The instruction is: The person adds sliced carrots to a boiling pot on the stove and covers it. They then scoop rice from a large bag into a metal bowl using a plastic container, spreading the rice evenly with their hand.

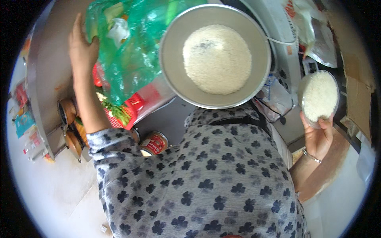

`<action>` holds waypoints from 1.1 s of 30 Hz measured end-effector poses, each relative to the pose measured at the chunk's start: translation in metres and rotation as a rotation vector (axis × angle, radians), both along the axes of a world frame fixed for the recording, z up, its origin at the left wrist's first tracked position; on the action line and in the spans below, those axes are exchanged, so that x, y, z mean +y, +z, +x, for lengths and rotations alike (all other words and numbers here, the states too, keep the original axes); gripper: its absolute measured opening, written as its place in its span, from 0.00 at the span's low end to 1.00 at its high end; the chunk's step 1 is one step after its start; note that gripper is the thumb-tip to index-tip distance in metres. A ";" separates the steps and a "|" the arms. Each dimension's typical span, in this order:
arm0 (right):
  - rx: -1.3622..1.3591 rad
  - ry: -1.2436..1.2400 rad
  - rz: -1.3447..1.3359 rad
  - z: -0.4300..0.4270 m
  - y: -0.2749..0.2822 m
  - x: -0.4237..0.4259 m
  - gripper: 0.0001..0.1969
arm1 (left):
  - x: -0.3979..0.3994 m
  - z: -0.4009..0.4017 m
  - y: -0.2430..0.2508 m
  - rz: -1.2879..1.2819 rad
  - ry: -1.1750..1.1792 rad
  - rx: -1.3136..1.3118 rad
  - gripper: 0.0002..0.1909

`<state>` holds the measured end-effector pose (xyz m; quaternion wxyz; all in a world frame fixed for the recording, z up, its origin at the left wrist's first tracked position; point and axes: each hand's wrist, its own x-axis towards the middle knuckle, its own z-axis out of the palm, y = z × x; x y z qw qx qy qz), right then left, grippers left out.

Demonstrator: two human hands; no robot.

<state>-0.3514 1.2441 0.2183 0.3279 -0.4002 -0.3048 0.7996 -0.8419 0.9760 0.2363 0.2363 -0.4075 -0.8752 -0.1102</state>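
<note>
A large round steel bowl [171, 64] stands before me, its bottom covered with white rice [218, 59]. Off to the right, my right hand [318, 136] grips a smaller bowl [301, 89] by its near rim. More white rice [321, 96] fills that bowl, which tilts towards the camera. My left hand [83, 47] is at the left edge of a green plastic bag [134, 68], thumb and fingers apart. The thumb overlaps the bag's edge; whether it touches the plastic I cannot tell. Crumpled white scraps [119, 29] lie in or on the bag.
A red plastic basket [128, 114] with leafy greens [117, 111] is below the bag. A labelled tin [154, 143] stands near my left side. Brown-handled pans [68, 111] are at left. At right are a white appliance [282, 26], plastic bags [275, 95] and cardboard [358, 104].
</note>
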 end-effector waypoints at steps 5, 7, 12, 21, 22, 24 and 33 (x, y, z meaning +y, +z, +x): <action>0.009 -0.009 -0.018 0.002 0.004 -0.003 0.32 | 0.019 0.049 0.031 0.500 0.182 -0.296 0.16; 0.002 0.012 -0.022 0.002 0.002 -0.001 0.31 | 0.022 0.086 0.035 0.553 0.122 -0.332 0.14; 0.000 0.000 -0.083 0.004 0.002 -0.001 0.31 | 0.092 0.154 -0.040 0.055 -0.329 -0.805 0.14; -0.018 -0.025 -0.083 -0.004 0.005 0.001 0.30 | 0.141 0.193 -0.166 -0.398 -0.540 -0.571 0.25; -0.019 -0.027 -0.086 -0.004 0.005 0.001 0.30 | 0.136 0.197 -0.163 -0.361 -0.673 -0.577 0.23; -0.020 -0.032 -0.078 -0.002 0.005 0.001 0.29 | 0.118 0.211 -0.138 -0.453 -0.679 -0.692 0.21; -0.017 0.029 -0.059 -0.005 0.002 0.003 0.30 | 0.153 0.174 -0.153 -0.139 -0.569 -0.672 0.19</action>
